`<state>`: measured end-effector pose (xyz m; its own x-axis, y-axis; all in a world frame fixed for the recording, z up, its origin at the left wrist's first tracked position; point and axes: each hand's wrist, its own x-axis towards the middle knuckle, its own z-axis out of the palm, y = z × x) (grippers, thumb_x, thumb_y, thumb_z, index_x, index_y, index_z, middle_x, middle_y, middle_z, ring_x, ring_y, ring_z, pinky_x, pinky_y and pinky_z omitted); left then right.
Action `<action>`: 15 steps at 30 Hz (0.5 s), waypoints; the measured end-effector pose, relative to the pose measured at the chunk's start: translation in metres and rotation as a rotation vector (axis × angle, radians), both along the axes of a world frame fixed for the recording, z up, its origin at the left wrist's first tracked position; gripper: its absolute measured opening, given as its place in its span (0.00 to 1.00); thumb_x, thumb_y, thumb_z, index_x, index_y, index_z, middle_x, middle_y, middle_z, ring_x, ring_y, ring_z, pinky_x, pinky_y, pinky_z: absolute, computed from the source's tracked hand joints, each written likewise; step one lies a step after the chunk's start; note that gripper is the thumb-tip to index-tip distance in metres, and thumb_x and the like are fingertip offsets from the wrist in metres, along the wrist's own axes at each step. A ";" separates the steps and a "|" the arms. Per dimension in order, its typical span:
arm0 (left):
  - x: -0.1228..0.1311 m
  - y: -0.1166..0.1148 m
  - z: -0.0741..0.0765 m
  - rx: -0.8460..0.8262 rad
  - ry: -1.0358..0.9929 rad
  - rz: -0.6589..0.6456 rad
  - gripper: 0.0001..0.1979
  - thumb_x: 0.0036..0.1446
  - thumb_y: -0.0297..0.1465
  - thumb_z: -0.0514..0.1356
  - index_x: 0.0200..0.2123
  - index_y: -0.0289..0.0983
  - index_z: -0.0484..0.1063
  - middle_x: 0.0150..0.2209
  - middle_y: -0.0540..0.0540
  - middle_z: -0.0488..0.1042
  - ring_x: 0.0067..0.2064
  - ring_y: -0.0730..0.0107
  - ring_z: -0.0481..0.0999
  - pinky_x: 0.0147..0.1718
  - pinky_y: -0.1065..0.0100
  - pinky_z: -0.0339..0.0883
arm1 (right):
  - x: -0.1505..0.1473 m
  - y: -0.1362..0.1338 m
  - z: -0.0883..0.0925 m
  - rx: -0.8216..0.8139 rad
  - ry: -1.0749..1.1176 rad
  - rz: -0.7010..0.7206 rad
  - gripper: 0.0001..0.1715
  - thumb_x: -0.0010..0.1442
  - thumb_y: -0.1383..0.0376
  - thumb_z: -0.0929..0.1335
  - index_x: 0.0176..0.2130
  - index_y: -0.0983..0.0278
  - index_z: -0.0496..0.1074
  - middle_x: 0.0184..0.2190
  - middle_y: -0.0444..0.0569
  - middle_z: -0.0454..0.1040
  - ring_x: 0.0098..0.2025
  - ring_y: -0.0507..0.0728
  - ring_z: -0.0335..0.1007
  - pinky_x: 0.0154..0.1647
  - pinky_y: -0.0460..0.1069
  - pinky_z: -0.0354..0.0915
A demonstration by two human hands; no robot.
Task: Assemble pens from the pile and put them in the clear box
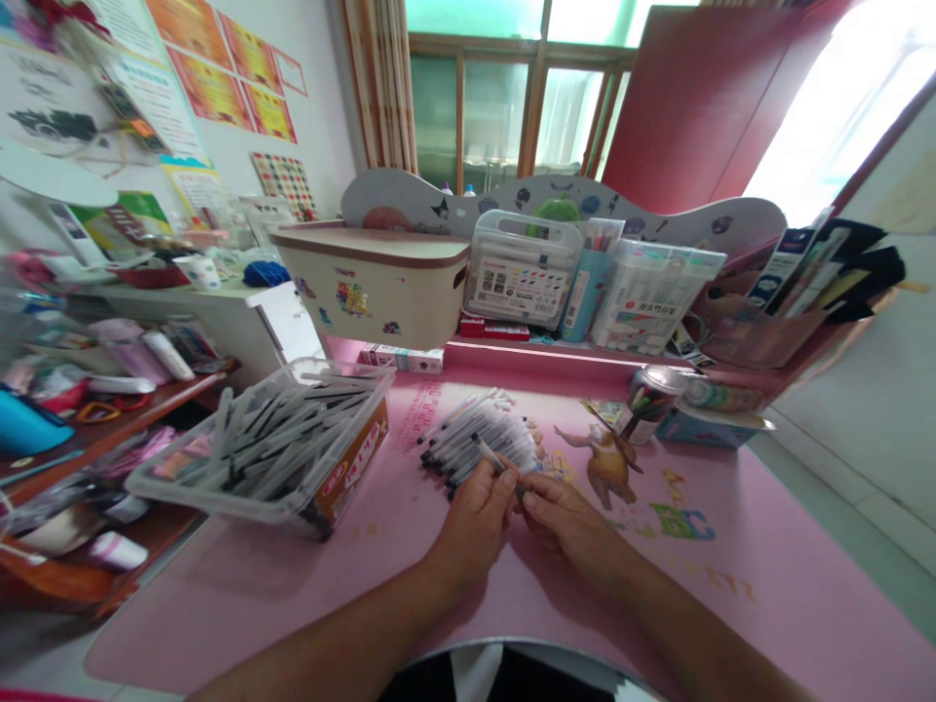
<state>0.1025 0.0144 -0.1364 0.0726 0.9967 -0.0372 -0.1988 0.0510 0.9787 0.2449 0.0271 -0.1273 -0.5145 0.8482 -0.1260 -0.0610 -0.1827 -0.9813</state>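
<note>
A slim white pen (488, 450) with a dark end is pinched in my left hand (479, 517), its dark end pointing up and to the left. My right hand (560, 512) meets the left one at the pen's near end, fingers closed around it; that end is mostly hidden by the fingers. Just beyond my hands lies a pile of similar pens (475, 434) with black ends, spread on the pink desk (380, 595). Left of the pile stands a clear plastic box (351, 458) heaped with many translucent and dark pens or pen parts.
Along the desk's back shelf stand a lidded cream bin (380, 288), a marker case (523, 273) and a second marker box (650, 297). A can (654, 395) and a blue box (713, 426) sit at the right. Cluttered shelves (124, 409) flank the desk's left side.
</note>
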 end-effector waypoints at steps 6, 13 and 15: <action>0.002 -0.001 0.002 -0.022 -0.092 -0.008 0.13 0.58 0.43 0.58 0.34 0.39 0.63 0.23 0.57 0.58 0.22 0.77 0.55 0.23 0.74 0.53 | 0.003 0.002 -0.001 0.039 -0.031 0.009 0.22 0.59 0.47 0.68 0.34 0.64 0.71 0.16 0.34 0.50 0.16 0.47 0.40 0.17 0.45 0.38; 0.000 -0.001 0.000 0.022 -0.034 -0.006 0.12 0.60 0.42 0.57 0.35 0.38 0.64 0.25 0.56 0.60 0.24 0.76 0.58 0.25 0.73 0.55 | 0.000 0.002 -0.002 0.106 -0.083 -0.035 0.18 0.60 0.51 0.68 0.35 0.63 0.75 0.17 0.38 0.57 0.20 0.50 0.52 0.22 0.46 0.52; -0.001 -0.002 0.001 0.054 0.018 0.002 0.12 0.61 0.41 0.56 0.35 0.38 0.65 0.25 0.55 0.61 0.24 0.76 0.58 0.26 0.72 0.56 | 0.000 0.002 -0.003 0.116 -0.088 -0.055 0.17 0.61 0.52 0.67 0.35 0.62 0.75 0.18 0.39 0.59 0.21 0.51 0.54 0.24 0.46 0.54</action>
<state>0.1020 0.0127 -0.1356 0.0700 0.9974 0.0157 -0.1811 -0.0028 0.9835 0.2445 0.0290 -0.1307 -0.4585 0.8861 -0.0680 0.0197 -0.0664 -0.9976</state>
